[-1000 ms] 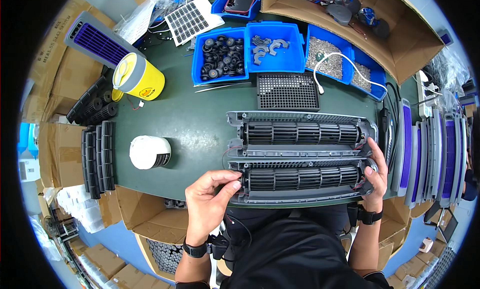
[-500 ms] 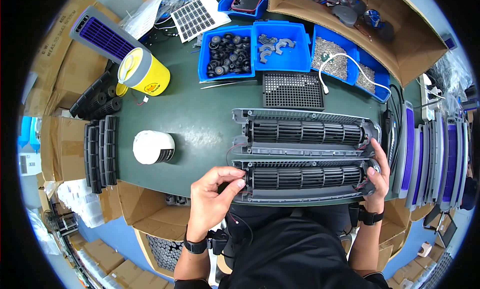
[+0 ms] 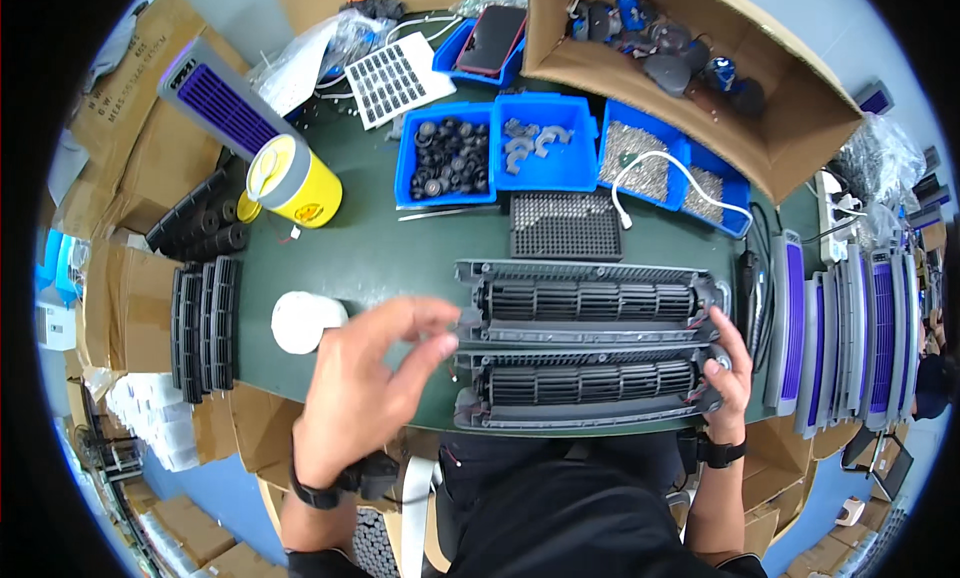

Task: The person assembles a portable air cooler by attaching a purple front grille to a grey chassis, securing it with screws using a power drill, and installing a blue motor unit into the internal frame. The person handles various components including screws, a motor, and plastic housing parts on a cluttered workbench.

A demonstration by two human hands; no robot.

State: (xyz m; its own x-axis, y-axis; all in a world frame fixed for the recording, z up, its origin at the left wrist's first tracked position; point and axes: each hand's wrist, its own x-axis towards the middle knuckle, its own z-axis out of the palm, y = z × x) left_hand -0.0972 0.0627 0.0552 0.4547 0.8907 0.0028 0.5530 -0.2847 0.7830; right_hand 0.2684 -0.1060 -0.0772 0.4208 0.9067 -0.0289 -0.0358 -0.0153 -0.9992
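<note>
Two long grey fan housings lie side by side on the green table, a far fan housing and a near fan housing. Each holds a black ribbed cylindrical fan wheel; one is the far fan wheel, the other the near fan wheel. My left hand hovers just left of the housings, thumb and index finger apart, nothing visible between them. At the right end of the near housing, my right hand grips its edge, the index finger reaching up toward the far housing's end.
Beyond the housings stand a black perforated tray and blue bins with black round parts, grey clips and screws. A white round container and yellow cup stand left. Purple-grey fan covers line the right.
My left hand has left the near housing's left end, moving left and up, its fingers parting. My right hand stays at the right end. The whole view has shifted slightly.
</note>
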